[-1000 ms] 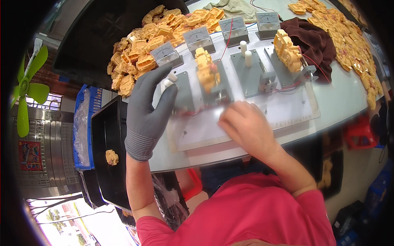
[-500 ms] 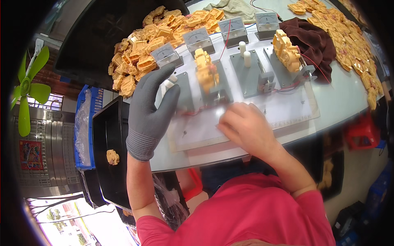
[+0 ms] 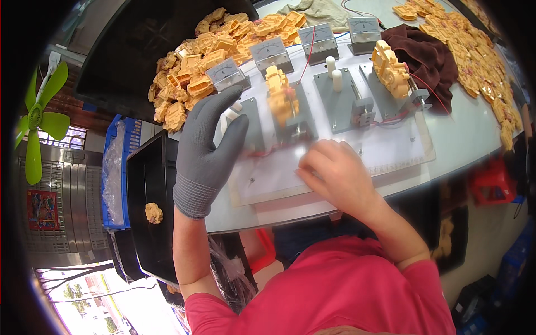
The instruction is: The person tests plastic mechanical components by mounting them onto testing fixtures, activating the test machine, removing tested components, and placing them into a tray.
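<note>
My left hand (image 3: 207, 151), in a grey knitted glove, hovers over the leftmost test fixture (image 3: 252, 120), thumb and fingers apart with nothing between them. Bare, my right hand (image 3: 340, 173) is above the front part of the white board (image 3: 279, 187), its fingers curled in; whether anything is inside them is hidden. Just beyond it, a yellow plastic gear housing (image 3: 281, 95) stands blurred on the second fixture. Another yellow gear housing (image 3: 389, 70) sits upright on the rightmost fixture. Between them, a grey fixture (image 3: 339, 95) bears two white pegs and no housing.
Analog panel meters (image 3: 269, 53) line the board's back. Behind them lies a heap of yellow housings (image 3: 206, 56); more housings (image 3: 469, 56) cover the far right. A brown cloth (image 3: 421, 56) lies beside the rightmost fixture. At left are a black tray (image 3: 148, 184) and green fan (image 3: 42, 117).
Both hands stay almost in place. The view has shifted very slightly; the housings remain on their fixtures.
</note>
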The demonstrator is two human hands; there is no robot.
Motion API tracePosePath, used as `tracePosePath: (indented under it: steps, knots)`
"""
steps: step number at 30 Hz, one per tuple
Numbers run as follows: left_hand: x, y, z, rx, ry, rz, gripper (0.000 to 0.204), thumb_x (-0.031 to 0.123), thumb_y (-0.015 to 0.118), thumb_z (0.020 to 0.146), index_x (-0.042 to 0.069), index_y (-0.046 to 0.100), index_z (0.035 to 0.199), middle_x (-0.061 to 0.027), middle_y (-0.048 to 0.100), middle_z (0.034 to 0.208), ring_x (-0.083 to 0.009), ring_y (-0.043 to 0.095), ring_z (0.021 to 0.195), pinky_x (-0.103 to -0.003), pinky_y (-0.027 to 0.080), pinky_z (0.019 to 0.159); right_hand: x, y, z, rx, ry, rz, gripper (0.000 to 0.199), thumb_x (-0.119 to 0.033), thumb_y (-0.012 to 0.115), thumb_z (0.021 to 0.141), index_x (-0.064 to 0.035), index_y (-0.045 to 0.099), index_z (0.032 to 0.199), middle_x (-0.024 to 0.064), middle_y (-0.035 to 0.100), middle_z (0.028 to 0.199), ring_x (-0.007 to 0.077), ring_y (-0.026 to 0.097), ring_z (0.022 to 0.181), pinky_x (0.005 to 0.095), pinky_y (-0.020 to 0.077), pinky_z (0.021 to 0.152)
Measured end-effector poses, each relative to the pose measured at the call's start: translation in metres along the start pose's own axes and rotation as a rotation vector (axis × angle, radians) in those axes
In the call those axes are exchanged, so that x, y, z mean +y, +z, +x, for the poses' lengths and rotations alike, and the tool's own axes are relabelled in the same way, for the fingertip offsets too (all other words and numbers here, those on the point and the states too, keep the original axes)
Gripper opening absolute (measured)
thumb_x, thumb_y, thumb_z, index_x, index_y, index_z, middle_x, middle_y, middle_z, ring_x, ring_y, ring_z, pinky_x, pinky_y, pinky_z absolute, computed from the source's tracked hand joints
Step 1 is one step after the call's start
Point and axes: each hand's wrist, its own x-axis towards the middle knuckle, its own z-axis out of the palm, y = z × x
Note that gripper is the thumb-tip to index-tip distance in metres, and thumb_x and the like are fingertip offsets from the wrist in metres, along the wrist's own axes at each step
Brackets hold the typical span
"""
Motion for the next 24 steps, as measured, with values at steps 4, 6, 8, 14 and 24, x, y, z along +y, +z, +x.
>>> tracePosePath:
  steps: [4, 6, 8, 14, 24]
  knots:
    - [0.0, -0.001, 0.0, -0.004, 0.014, -0.005, 0.042, 0.007, 0.067, 0.091, 0.007, 0.064, 0.133, -0.0129, 0.066, 0.123, -0.0252, 0.061, 0.119, -0.036, 0.044, 0.105, -0.001, 0.0, 0.0, 0.0, 0.005, -0.002, 0.015, -0.015, 0.076, 0.083, -0.009, 0.063, 0.087, 0.0054, 0.057, 0.085, 0.0253, 0.062, 0.085, 0.0397, 0.0476, 0.076]
    - [0.0, -0.002, 0.0, -0.005, 0.016, -0.003, 0.042, 0.007, 0.066, 0.092, 0.007, 0.064, 0.133, -0.013, 0.066, 0.124, -0.0253, 0.061, 0.119, -0.036, 0.044, 0.105, 0.0, 0.0, -0.001, -0.005, 0.006, 0.002, 0.015, -0.015, 0.076, 0.083, -0.0089, 0.063, 0.088, 0.0054, 0.058, 0.086, 0.0255, 0.062, 0.085, 0.0399, 0.0476, 0.076]
    - [0.001, -0.002, 0.0, -0.005, 0.017, -0.005, 0.042, 0.007, 0.066, 0.092, 0.007, 0.064, 0.134, -0.0131, 0.066, 0.124, -0.0252, 0.061, 0.118, -0.036, 0.044, 0.105, 0.0, 0.0, -0.001, 0.001, 0.008, 0.003, 0.014, -0.015, 0.075, 0.083, -0.0088, 0.063, 0.088, 0.0054, 0.058, 0.086, 0.0257, 0.062, 0.085, 0.0401, 0.0477, 0.076]
    - [0.007, 0.0, 0.004, -0.004, 0.011, -0.025, 0.041, 0.012, 0.067, 0.092, 0.006, 0.064, 0.133, -0.0144, 0.066, 0.124, -0.0261, 0.062, 0.117, -0.036, 0.046, 0.104, -0.002, 0.0, 0.002, 0.009, 0.075, 0.064, 0.019, -0.013, 0.076, 0.084, -0.0077, 0.063, 0.098, 0.0081, 0.06, 0.094, 0.0278, 0.062, 0.088, 0.0397, 0.0482, 0.079]
    - [0.0, 0.033, 0.061, -0.313, -0.121, 0.075, 0.076, 0.049, 0.065, 0.09, 0.002, 0.049, 0.147, -0.0269, 0.058, 0.136, -0.0329, 0.062, 0.117, -0.04, 0.048, 0.103, -0.002, 0.002, 0.017, 0.249, 0.075, 0.352, 0.041, -0.013, 0.079, 0.085, -0.0062, 0.06, 0.121, 0.0094, 0.061, 0.103, 0.0239, 0.062, 0.091, 0.0357, 0.0519, 0.081]
